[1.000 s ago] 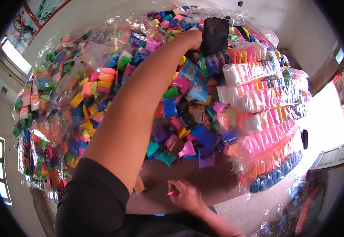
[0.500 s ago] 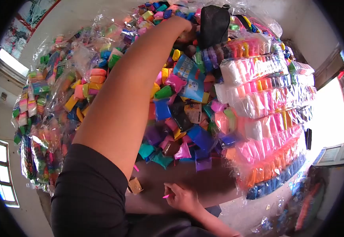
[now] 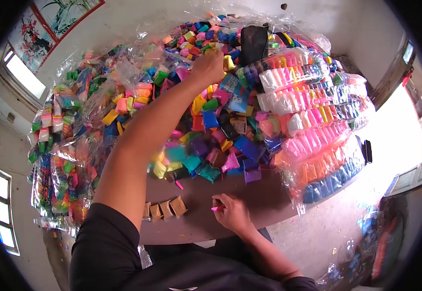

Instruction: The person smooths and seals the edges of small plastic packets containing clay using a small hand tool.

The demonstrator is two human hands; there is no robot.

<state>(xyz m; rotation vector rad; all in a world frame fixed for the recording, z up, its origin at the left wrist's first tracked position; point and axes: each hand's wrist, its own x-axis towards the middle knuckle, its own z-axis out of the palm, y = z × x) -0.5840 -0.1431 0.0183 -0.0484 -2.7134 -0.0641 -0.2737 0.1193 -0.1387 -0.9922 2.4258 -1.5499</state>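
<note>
My left hand [image 3: 210,67] is over the far part of a heap of small coloured clay-like packets [image 3: 199,145]. Its fingers are closed, with a shiny yellow packet [image 3: 229,63] at the thumb side. At the near edge of the brown table [image 3: 264,201], my right hand [image 3: 232,213] pinches a small pink plastic stick [image 3: 217,208]. A similar pink piece [image 3: 179,185] lies at the front of the heap. Several brown packets [image 3: 166,209] stand in a row on the tabletop, left of my right hand.
Clear bags of packets in rows, pink, white, orange and blue [image 3: 312,140], are stacked on the right. More bagged packets [image 3: 65,160] fill the left side. A black pouch [image 3: 254,46] stands at the back, near a blue printed card [image 3: 235,92].
My left hand has drawn back and left from beside the black pouch, with a yellow packet at its fingers. My right hand keeps its pink stick. The view has shifted, showing more brown packets.
</note>
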